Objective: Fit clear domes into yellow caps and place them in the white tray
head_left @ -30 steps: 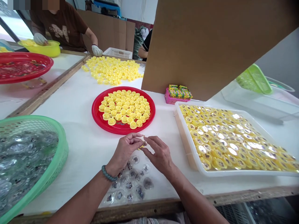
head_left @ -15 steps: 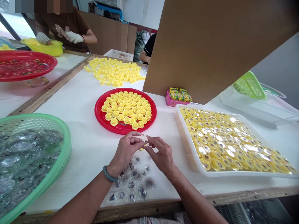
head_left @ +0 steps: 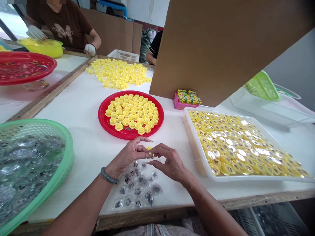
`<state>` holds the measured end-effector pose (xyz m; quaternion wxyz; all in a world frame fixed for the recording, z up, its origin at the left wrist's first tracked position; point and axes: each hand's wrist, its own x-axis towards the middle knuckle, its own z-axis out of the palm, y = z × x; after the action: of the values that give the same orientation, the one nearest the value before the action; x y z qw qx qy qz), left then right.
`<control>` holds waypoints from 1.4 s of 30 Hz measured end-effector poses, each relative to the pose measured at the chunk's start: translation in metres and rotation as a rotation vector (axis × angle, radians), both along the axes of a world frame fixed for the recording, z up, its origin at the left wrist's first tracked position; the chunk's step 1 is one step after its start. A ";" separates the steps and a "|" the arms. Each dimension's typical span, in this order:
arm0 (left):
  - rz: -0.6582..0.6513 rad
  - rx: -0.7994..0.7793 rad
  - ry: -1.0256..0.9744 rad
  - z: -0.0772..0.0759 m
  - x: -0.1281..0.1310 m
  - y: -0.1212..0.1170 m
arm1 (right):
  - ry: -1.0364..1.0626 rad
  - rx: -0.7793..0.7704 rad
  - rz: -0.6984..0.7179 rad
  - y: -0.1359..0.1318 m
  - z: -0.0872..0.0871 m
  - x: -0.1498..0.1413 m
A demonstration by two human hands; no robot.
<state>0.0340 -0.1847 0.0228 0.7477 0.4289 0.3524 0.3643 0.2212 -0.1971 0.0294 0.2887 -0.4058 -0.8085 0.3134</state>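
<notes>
My left hand [head_left: 131,154], with a beaded bracelet on the wrist, is closed in a pinch at a small yellow cup-shaped piece [head_left: 149,148], mostly covered by fingers. From the other side, my right hand [head_left: 169,161] brings its curled fingertips up against the piece; its thumb stands apart below. Whether a clear part sits between the fingers is too small to tell. Beneath both hands lie several clear plastic domes [head_left: 137,190] with dark printed figures. Just beyond, a red round tray [head_left: 108,129] bears many yellow cup-shaped pieces [head_left: 131,116].
A green basket [head_left: 70,147] of clear domes stands left. On the right, a white tray [head_left: 197,164] holds rows of yellow pieces with domes. A pink basket [head_left: 180,105] sits by a cardboard panel [head_left: 197,49]. Loose yellow pieces [head_left: 123,73] lie farther back; a gloved co-worker [head_left: 64,29] is behind.
My right thumb has moved down, away from the fingertips. The yellow piece now shows above my fingers. The co-worker's gloved hands have moved apart. The view has shifted slightly.
</notes>
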 end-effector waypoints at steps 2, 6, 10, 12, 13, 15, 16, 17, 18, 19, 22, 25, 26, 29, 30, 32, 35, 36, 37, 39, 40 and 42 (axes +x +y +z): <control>0.038 0.021 0.011 -0.002 0.002 -0.001 | 0.026 0.011 -0.091 -0.002 -0.005 -0.002; 0.106 0.105 0.048 -0.004 0.005 -0.002 | 0.134 -0.056 -0.247 -0.004 -0.011 -0.005; 0.132 0.165 0.084 -0.004 0.006 -0.003 | 0.195 -0.135 -0.331 -0.003 -0.011 -0.005; 0.139 0.193 0.103 -0.002 0.006 -0.004 | 0.205 -0.148 -0.340 -0.002 -0.010 -0.004; 0.142 0.207 0.112 -0.002 0.006 -0.004 | 0.212 -0.149 -0.332 -0.002 -0.010 -0.003; 0.146 0.232 0.121 -0.001 0.006 -0.005 | 0.235 -0.140 -0.309 -0.003 -0.009 -0.002; 0.151 0.242 0.124 -0.001 0.007 -0.005 | 0.250 -0.131 -0.297 -0.003 -0.009 -0.002; 0.157 0.251 0.124 -0.001 0.007 -0.005 | 0.264 -0.119 -0.288 -0.003 -0.009 -0.001; 0.163 0.257 0.123 -0.001 0.007 -0.005 | 0.277 -0.107 -0.281 -0.003 -0.009 -0.001; 0.167 0.261 0.120 -0.001 0.007 -0.004 | 0.286 -0.093 -0.279 -0.003 -0.009 -0.001; 0.168 0.270 0.115 -0.002 0.007 -0.004 | 0.296 -0.055 -0.293 -0.003 -0.007 0.000; 0.163 0.266 0.118 -0.002 0.007 -0.005 | 0.301 -0.047 -0.298 -0.003 -0.005 0.001; 0.163 0.259 0.110 -0.002 0.007 -0.006 | 0.303 -0.051 -0.291 -0.003 -0.004 0.001; 0.167 0.235 0.082 -0.001 0.007 -0.006 | 0.315 -0.055 -0.277 -0.003 -0.001 0.003; 0.173 0.230 0.079 -0.001 0.008 -0.006 | 0.321 -0.054 -0.279 -0.003 -0.001 0.003; 0.192 0.223 0.080 -0.001 0.008 -0.006 | 0.331 -0.059 -0.283 -0.003 0.001 0.003; 0.224 0.203 0.068 -0.002 0.009 -0.005 | 0.338 -0.082 -0.285 -0.003 0.001 0.002; 0.234 0.193 0.058 -0.003 0.009 -0.005 | 0.346 -0.093 -0.292 -0.003 0.000 0.001; 0.242 0.181 0.046 -0.004 0.009 -0.005 | 0.360 -0.106 -0.305 -0.003 -0.001 0.000; 0.248 0.156 0.015 -0.005 0.010 -0.005 | 0.398 -0.138 -0.339 -0.004 -0.004 -0.002; 0.248 0.143 -0.004 -0.005 0.011 -0.006 | 0.419 -0.156 -0.355 -0.005 -0.006 -0.003; 0.244 0.111 -0.047 -0.006 0.013 -0.007 | 0.456 -0.181 -0.374 -0.005 -0.009 -0.005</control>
<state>0.0470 -0.1918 0.0165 0.6812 0.4149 0.3634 0.4814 0.2161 -0.2026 0.0209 0.4780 -0.4910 -0.6029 0.4085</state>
